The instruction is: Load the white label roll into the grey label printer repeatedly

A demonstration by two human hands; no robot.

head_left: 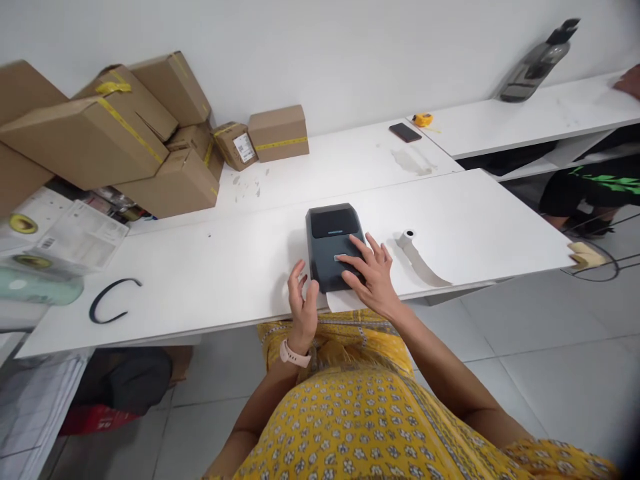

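Note:
A dark grey, boxy device that looks like a small label printer (320, 257) lies on the white table near its front edge. White paper (345, 302) sticks out from its near end. My right hand (373, 273) rests over its top with fingers spread, one fingertip at a small light rectangle that looks like a button. Beside its near left corner is my left hand (303, 303), fingers apart and holding nothing. A small paper roll (407, 236) with its strip (424, 265) unrolled lies to the right of my right hand.
Cardboard boxes (173, 180) are piled at the back left, near a green cylinder (40, 285) and a black headband-like loop (95, 310). A phone (405, 132), yellow tape measure (423, 120) and bottle (537, 63) stand towards the back right. Another person's leg (565, 193) shows at right.

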